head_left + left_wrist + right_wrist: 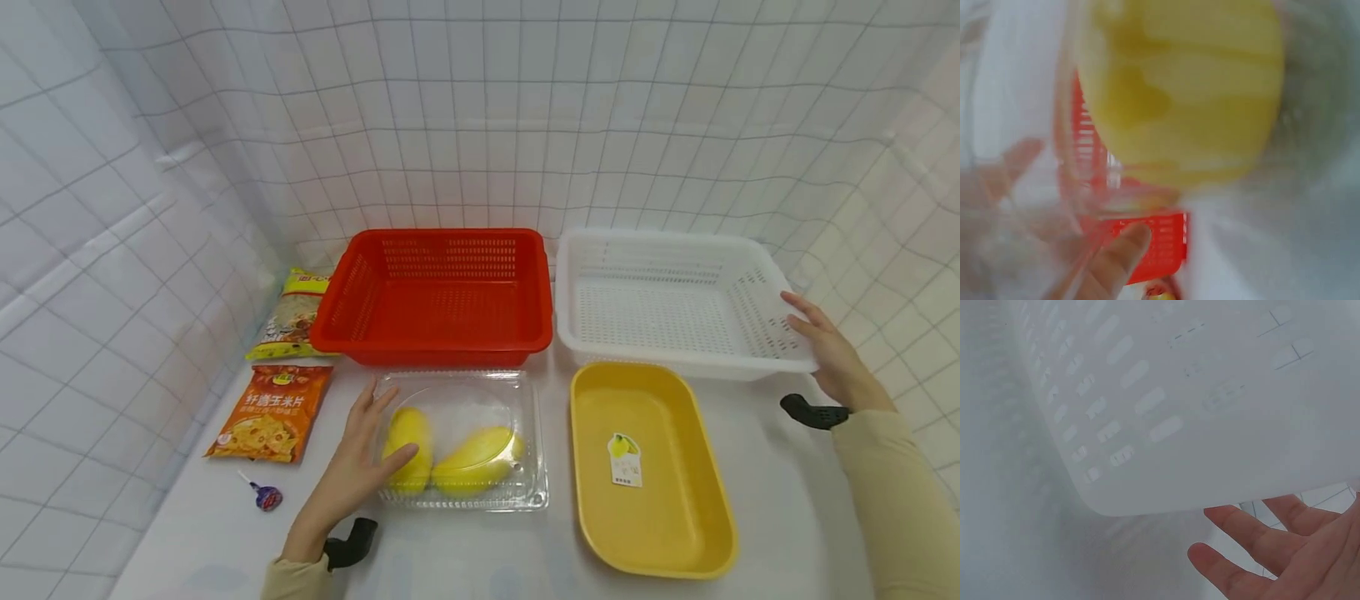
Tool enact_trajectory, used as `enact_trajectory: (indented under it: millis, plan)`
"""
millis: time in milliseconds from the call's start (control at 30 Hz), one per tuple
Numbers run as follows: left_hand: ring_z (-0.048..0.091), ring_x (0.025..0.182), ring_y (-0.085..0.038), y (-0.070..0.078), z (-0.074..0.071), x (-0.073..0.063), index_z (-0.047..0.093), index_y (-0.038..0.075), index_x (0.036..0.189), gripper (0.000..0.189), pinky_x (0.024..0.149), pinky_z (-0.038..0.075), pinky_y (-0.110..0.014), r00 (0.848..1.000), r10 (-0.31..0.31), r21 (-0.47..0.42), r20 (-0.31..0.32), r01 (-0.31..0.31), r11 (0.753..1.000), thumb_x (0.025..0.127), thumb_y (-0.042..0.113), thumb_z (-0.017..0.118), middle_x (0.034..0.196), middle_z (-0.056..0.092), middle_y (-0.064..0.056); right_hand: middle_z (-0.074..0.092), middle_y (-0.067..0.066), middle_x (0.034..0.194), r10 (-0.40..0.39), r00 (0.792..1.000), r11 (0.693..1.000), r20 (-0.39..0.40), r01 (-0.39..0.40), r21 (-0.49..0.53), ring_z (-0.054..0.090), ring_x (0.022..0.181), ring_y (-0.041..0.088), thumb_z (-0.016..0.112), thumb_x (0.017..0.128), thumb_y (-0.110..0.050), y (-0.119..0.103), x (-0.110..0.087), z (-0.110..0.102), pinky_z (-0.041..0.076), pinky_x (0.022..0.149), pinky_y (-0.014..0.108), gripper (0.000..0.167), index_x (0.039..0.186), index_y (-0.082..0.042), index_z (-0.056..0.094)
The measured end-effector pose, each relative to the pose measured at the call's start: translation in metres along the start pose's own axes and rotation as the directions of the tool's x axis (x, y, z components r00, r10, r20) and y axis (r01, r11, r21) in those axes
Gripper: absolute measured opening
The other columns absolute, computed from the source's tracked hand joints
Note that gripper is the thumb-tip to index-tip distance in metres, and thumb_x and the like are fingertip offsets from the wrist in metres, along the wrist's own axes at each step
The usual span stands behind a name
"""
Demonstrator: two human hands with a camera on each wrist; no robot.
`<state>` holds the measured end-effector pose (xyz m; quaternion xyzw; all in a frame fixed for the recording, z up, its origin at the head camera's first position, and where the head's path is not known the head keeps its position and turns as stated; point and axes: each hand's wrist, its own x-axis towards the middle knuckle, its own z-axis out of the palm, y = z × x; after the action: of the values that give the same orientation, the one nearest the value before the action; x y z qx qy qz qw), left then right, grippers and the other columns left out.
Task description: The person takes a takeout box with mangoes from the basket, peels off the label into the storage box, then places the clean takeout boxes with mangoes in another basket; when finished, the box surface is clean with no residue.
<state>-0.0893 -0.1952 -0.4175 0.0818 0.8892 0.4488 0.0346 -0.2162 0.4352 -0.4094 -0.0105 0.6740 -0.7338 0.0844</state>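
Note:
My left hand (356, 467) is at the left side of a clear plastic clamshell box (480, 400), fingers spread along its edge. Inside the box lie two yellow mango-like fruits (477, 461); one (1179, 94) looms large and blurred through the plastic in the left wrist view. At the far right, my right hand (836, 354) touches the right end of a white plastic basket (686, 360), fingertips at its rim. The right wrist view shows its fingers (1254, 537) extended and apart beside the basket's slotted wall (1147, 456).
A red basket (431, 346) stands behind the clear box. In front of the white basket is a yellow tray (667, 467) with a fruit sticker (624, 460). On the left lie a yellow-topped food bag (292, 317), an orange snack bag (273, 412) and a lollipop (266, 497).

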Motion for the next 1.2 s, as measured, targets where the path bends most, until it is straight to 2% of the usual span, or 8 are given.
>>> enact_trajectory:
  millis: [200, 300, 433, 700, 867, 967, 1067, 1200]
  plan:
    - [0.005, 0.14, -0.043, 0.001, -0.007, 0.003, 0.025, 0.033, 0.15, 0.074, 0.096, 0.017, -0.073, 0.99, -0.108, -0.039, 0.085, 0.112, 0.993, 0.088, 0.044, 0.064, 0.157, 0.007, -0.012, 0.035, -0.013, 0.122, 0.014, 1.0, 0.999, -0.02, -0.015, -0.033, 0.046, 0.101, 0.003, 0.038, 0.104, -0.026, -0.001, -0.003, -0.003, 0.047, 0.072, 0.02, 0.053, 0.152, -0.033, 0.017]
    - [0.024, 0.135, -0.043, 0.001, -0.009, 0.006, 0.028, 0.035, 0.148, 0.073, 0.096, 0.028, -0.068, 0.984, -0.141, -0.012, 0.111, 0.143, 0.99, 0.086, 0.047, 0.065, 0.154, 0.021, -0.012, 0.036, -0.013, 0.123, 0.004, 1.0, 1.0, -0.027, -0.004, -0.008, 0.046, 0.101, 0.003, 0.039, 0.104, -0.025, -0.002, -0.005, -0.006, 0.047, 0.071, 0.02, 0.053, 0.152, -0.032, 0.018]
    - [0.045, 0.121, -0.042, 0.003, -0.01, 0.009, 0.038, 0.037, 0.143, 0.068, 0.09, 0.043, -0.058, 0.979, -0.191, 0.003, 0.076, 0.192, 0.981, 0.083, 0.05, 0.068, 0.147, 0.036, -0.015, 0.037, -0.012, 0.123, -0.011, 1.0, 1.0, -0.027, 0.012, 0.029, 0.047, 0.1, 0.003, 0.039, 0.103, -0.023, -0.002, -0.008, -0.008, 0.048, 0.071, 0.02, 0.053, 0.152, -0.031, 0.02]
    - [0.065, 0.089, -0.028, 0.008, -0.008, 0.005, 0.054, 0.032, 0.131, 0.056, 0.069, 0.055, -0.039, 0.954, -0.294, -0.225, 0.063, 0.3, 0.927, 0.08, 0.046, 0.073, 0.137, 0.047, -0.017, 0.038, -0.011, 0.121, -0.02, 0.999, 0.999, -0.04, 0.022, 0.044, 0.048, 0.099, 0.003, 0.039, 0.104, -0.022, -0.004, -0.009, -0.011, 0.047, 0.07, 0.02, 0.051, 0.151, -0.031, 0.023]
    - [0.066, 0.092, -0.031, 0.025, -0.017, -0.001, 0.05, 0.023, 0.135, 0.05, 0.069, 0.056, -0.043, 0.966, -0.225, -0.382, 0.131, 0.258, 0.887, 0.089, 0.03, 0.068, 0.135, 0.047, -0.02, 0.039, -0.011, 0.122, -0.028, 0.999, 0.999, -0.038, 0.03, 0.045, 0.048, 0.099, 0.004, 0.039, 0.103, -0.022, -0.001, -0.006, -0.009, 0.048, 0.071, 0.021, 0.048, 0.149, -0.031, 0.027]
    - [0.066, 0.093, -0.033, 0.044, -0.026, 0.006, 0.048, 0.018, 0.137, 0.048, 0.07, 0.055, -0.045, 0.982, -0.128, -0.405, 0.14, 0.175, 0.897, 0.092, 0.025, 0.064, 0.136, 0.044, -0.023, 0.039, -0.011, 0.121, -0.026, 0.998, 0.999, -0.053, 0.027, 0.026, 0.047, 0.099, 0.005, 0.038, 0.104, -0.022, 0.002, -0.004, -0.006, 0.047, 0.071, 0.021, 0.044, 0.146, -0.033, 0.032]
    - [0.067, 0.091, -0.033, 0.067, -0.031, 0.026, 0.049, 0.018, 0.135, 0.047, 0.069, 0.055, -0.046, 0.992, -0.029, -0.379, 0.12, 0.073, 0.923, 0.092, 0.027, 0.065, 0.133, 0.046, -0.022, 0.039, -0.01, 0.121, -0.034, 0.997, 0.999, -0.067, 0.035, 0.016, 0.047, 0.099, 0.005, 0.038, 0.104, -0.023, 0.003, -0.001, -0.002, 0.048, 0.07, 0.02, 0.043, 0.145, -0.032, 0.034]
    - [0.067, 0.092, -0.029, 0.1, -0.027, 0.069, 0.052, 0.022, 0.133, 0.049, 0.069, 0.056, -0.045, 0.995, 0.06, -0.338, 0.082, -0.028, 0.941, 0.088, 0.034, 0.068, 0.126, 0.054, -0.015, 0.04, -0.009, 0.121, -0.036, 0.996, 0.999, -0.081, 0.035, -0.017, 0.049, 0.096, 0.005, 0.039, 0.103, -0.025, 0.002, 0.002, 0.0, 0.048, 0.068, 0.021, 0.043, 0.146, -0.031, 0.034]
